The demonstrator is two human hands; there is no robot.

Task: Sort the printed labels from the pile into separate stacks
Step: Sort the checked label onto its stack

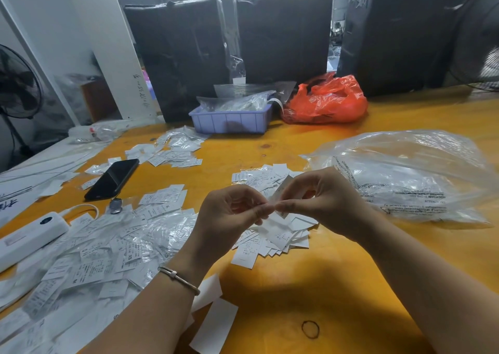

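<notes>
Both hands meet above the table's middle. My left hand [229, 213] and my right hand [318, 200] pinch a small white printed label [280, 191] between thumb and fingertips, held upright between them. Directly below lies a small stack of white labels [272, 243]. A second stack [259, 178] sits just beyond the hands. The big loose pile of labels mixed with clear wrappers [97, 256] spreads over the table's left side. Another group of labels [172, 154] lies farther back.
A black phone [113, 178] and white power bank [29, 237] lie at left. A large clear plastic bag [405, 175] is at right. Behind stand a purple tray [229, 120], an orange bag [326, 100] and black wrapped boxes [283, 29]. A rubber band [310, 329] lies near me.
</notes>
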